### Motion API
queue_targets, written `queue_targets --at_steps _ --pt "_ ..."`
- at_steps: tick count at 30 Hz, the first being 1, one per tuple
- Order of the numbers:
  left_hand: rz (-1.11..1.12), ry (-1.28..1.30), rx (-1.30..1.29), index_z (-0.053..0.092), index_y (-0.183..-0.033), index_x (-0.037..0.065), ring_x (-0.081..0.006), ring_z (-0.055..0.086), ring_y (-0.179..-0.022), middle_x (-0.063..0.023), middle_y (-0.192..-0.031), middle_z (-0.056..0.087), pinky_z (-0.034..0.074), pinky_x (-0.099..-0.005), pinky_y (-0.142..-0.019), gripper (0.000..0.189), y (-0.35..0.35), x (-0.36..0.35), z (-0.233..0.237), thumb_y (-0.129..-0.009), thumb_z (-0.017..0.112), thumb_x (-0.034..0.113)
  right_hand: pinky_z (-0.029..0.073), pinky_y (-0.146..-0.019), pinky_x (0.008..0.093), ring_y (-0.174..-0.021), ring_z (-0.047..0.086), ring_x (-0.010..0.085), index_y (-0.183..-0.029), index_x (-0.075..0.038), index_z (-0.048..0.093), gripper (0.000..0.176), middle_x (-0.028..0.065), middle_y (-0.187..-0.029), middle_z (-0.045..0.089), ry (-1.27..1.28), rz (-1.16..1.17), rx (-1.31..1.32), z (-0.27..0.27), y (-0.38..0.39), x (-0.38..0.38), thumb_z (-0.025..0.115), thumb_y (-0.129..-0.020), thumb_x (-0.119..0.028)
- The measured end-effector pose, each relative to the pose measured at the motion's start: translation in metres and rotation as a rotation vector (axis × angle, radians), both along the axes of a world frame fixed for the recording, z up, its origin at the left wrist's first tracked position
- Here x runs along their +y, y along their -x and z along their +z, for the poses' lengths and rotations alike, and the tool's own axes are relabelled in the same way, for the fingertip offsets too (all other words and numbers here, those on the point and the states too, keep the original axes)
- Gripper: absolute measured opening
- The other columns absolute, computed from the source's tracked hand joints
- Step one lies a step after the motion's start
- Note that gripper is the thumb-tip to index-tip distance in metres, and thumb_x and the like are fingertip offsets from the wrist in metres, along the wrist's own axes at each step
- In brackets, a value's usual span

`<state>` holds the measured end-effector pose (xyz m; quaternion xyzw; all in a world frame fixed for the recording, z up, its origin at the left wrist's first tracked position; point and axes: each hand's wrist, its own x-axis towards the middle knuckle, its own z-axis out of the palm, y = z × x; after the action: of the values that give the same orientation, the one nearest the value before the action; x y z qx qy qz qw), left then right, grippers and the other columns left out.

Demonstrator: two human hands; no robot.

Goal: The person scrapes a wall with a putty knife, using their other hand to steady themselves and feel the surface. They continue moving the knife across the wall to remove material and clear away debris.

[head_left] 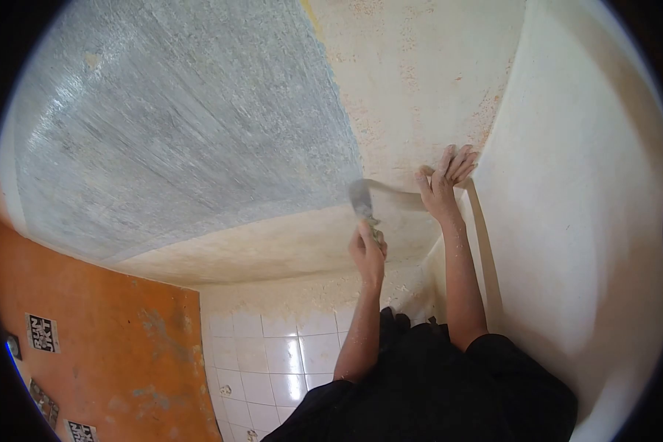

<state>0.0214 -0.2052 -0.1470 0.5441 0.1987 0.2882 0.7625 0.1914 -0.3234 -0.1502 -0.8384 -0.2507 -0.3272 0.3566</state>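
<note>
My left hand (368, 250) is closed around the handle of a paint scraper (361, 199). The scraper's blade points up and looks slightly blurred, right at the lower corner of a grey, streaky patch on the wall (199, 125). Powdery dust coats my right hand (449, 177), which lies with fingers spread against the pale, bare part of the wall, close to the corner with the side wall. It holds nothing. A curved shadow falls on the wall between the blade and my right hand.
A smooth cream wall (582, 206) rises at the right. White tiles (250, 357) with flakes above them lie below the pale strip. An orange wall (110, 331) with scuffed spots and black-and-white stickers (43, 333) is at the lower left.
</note>
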Motion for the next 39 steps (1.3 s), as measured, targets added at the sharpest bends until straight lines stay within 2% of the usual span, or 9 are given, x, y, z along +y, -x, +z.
queue_targets --at_steps 3,9,12,13,18,20,26,31,39 --pt "-0.067 -0.034 0.031 0.061 -0.103 -0.001 -0.0054 0.042 -0.044 0.0007 -0.062 0.049 0.030 -0.0210 -0.039 0.047 -0.007 -0.007 -0.001 -0.106 0.041 0.042 -0.020 -0.105 0.0675 -0.138 -0.031 0.0536 -0.154 -0.003 -0.009 0.092 0.0335 -0.154 -0.023 -0.001 -0.006 -0.006 -0.001 -0.001 0.002 0.049 -0.099 -0.048" --pt "-0.022 -0.108 -0.158 0.063 -0.100 0.000 -0.0036 0.041 -0.046 0.0021 -0.063 0.049 0.031 -0.0186 -0.041 0.047 -0.036 0.002 0.097 -0.106 0.042 0.041 -0.020 -0.106 0.0664 -0.138 -0.030 0.0535 -0.154 -0.001 -0.007 0.091 0.0340 -0.154 -0.023 -0.005 0.008 0.054 0.004 0.002 -0.001 0.050 -0.099 -0.048" --pt "-0.034 -0.065 -0.228 0.062 -0.098 0.000 -0.0040 0.041 -0.046 0.0015 -0.062 0.048 0.031 -0.0194 -0.040 0.047 -0.036 0.013 0.125 -0.106 0.040 0.040 -0.020 -0.106 0.0659 -0.138 -0.030 0.0533 -0.154 0.000 -0.006 0.091 0.0346 -0.154 -0.023 -0.005 0.006 0.067 0.002 0.002 -0.001 0.050 -0.099 -0.048" --pt "-0.038 -0.067 -0.226 0.062 -0.098 0.000 -0.0040 0.041 -0.046 0.0015 -0.062 0.048 0.031 -0.0194 -0.040 0.047 -0.035 0.016 0.110 -0.106 0.040 0.040 -0.020 -0.106 0.0656 -0.138 -0.030 0.0532 -0.154 0.000 -0.006 0.092 0.0348 -0.153 -0.023 0.002 0.010 0.041 0.000 0.001 -0.001 0.050 -0.099 -0.048" --pt "-0.032 -0.111 0.025 0.060 -0.094 0.001 -0.0053 0.042 -0.043 0.0015 -0.058 0.047 0.031 -0.0212 -0.039 0.049 -0.006 0.014 -0.057 -0.106 0.038 0.042 -0.021 -0.105 0.0661 -0.138 -0.031 0.0535 -0.154 0.000 -0.006 0.092 0.0350 -0.153 -0.024 0.016 0.003 0.004 -0.004 -0.003 -0.001 0.051 -0.099 -0.047" --pt "-0.027 -0.084 0.076 0.060 -0.094 0.000 -0.0063 0.042 -0.042 0.0008 -0.058 0.048 0.031 -0.0211 -0.038 0.049 0.003 0.010 -0.094 -0.106 0.039 0.043 -0.022 -0.105 0.0665 -0.137 -0.031 0.0536 -0.154 0.000 -0.007 0.092 0.0349 -0.153 -0.024 0.019 0.003 0.004 -0.002 -0.001 0.000 0.051 -0.099 -0.047" --pt "-0.032 -0.062 0.132 0.060 -0.095 0.002 -0.0042 0.040 -0.046 0.0035 -0.059 0.045 0.030 -0.0219 -0.041 0.045 0.007 0.010 -0.110 -0.106 0.042 0.042 -0.022 -0.104 0.0675 -0.137 -0.032 0.0538 -0.154 -0.002 -0.009 0.092 0.0350 -0.153 -0.024 -0.028 0.045 0.026 0.005 0.001 0.000 0.050 -0.100 -0.046" --pt "0.074 -0.156 0.060 0.061 -0.092 0.001 -0.0034 0.038 -0.052 0.0044 -0.061 0.044 0.030 -0.0218 -0.047 0.040 -0.002 0.009 -0.088 -0.105 0.047 0.036 -0.023 -0.103 0.0672 -0.137 -0.033 0.0533 -0.154 -0.002 -0.010 0.092 0.0346 -0.153 -0.025 -0.020 0.045 -0.025 0.001 0.000 -0.001 0.050 -0.100 -0.047" --pt "0.049 -0.132 0.034 0.061 -0.093 0.001 -0.0026 0.038 -0.052 0.0048 -0.061 0.044 0.029 -0.0205 -0.046 0.041 -0.018 0.014 -0.058 -0.105 0.046 0.037 -0.023 -0.104 0.0671 -0.136 -0.034 0.0530 -0.153 -0.001 -0.010 0.092 0.0342 -0.153 -0.025 -0.012 0.035 0.024 0.003 0.000 -0.001 0.049 -0.100 -0.047"
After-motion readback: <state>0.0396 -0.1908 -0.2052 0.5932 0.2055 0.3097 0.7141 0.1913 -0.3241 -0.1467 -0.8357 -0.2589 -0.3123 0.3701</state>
